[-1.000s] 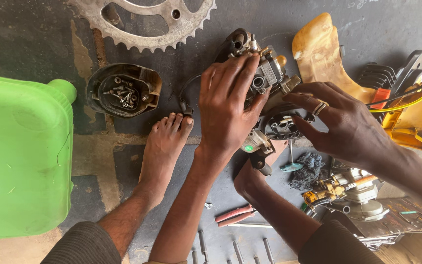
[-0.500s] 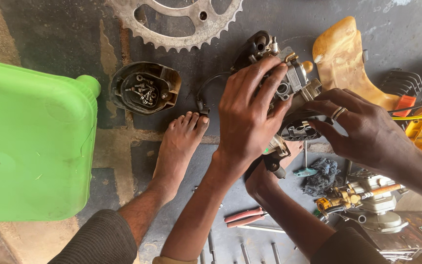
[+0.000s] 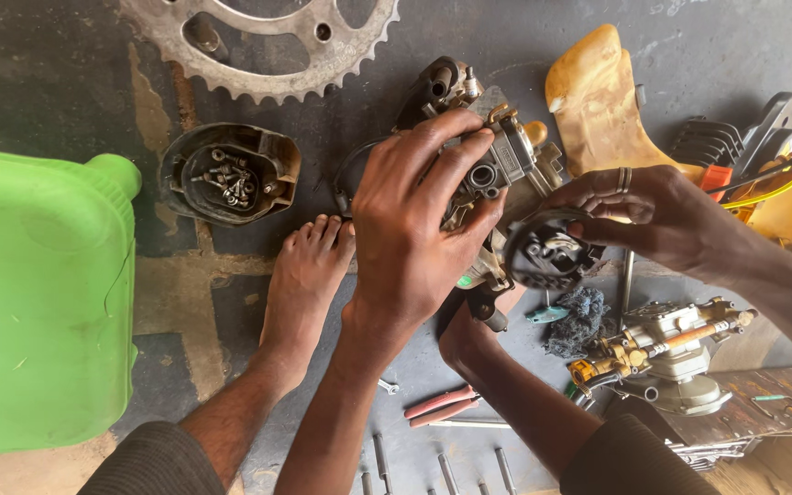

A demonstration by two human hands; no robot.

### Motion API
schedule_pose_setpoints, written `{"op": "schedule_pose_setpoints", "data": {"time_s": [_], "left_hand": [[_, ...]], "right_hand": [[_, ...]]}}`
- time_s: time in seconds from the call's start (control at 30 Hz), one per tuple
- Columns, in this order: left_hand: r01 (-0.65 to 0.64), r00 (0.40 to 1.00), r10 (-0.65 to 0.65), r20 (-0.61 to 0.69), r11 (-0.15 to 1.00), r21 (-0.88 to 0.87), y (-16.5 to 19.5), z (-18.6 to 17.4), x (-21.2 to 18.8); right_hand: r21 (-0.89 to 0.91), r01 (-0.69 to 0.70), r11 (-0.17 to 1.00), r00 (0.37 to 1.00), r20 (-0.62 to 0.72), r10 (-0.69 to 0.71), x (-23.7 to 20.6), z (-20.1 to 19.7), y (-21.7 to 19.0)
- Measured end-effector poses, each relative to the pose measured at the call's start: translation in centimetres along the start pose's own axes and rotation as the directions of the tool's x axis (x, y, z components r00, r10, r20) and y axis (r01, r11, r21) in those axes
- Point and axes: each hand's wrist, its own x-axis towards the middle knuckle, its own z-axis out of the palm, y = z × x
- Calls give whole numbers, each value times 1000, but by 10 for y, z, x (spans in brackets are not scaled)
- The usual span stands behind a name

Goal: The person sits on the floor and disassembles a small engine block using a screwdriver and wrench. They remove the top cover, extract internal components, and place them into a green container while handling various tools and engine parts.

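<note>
Down on the floor the only container is a big bright green plastic jug (image 3: 38,302) with a rounded cap, lying at the far left beside a bare foot; no labels, signs or screens show anywhere.

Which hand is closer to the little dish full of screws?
The left. The left hand grips the metal engine part just right of the dish of screws. The right hand is farther right, holding a black round cover.
</note>
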Motion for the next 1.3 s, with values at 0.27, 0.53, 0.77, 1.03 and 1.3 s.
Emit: {"op": "schedule_pose_setpoints", "data": {"time_s": [0.27,0.53,0.77,1.03,1.3], "left_hand": [[-17,1000,22,10,925,-380,16,6,11],[175,974,-190,125,275,-945,-6,-39,14],[455,890,-341,303,620,-639,-20,-29,4],[30,996,-42,79,987,157,-13,-8,19],[-67,998,65,21,982,174,-23,-8,23]], "right_hand": [[-337,203,919,939,-199,-280,-10,18,-19],[-477,300,826,896,-156,-415,-12,21,-49],[-784,324,529,679,-196,-707,-10,35,-65],[-918,250,308,713,-41,-700,21,51,-72],[-893,299,335,678,-49,-734,21,53,-83]]}}
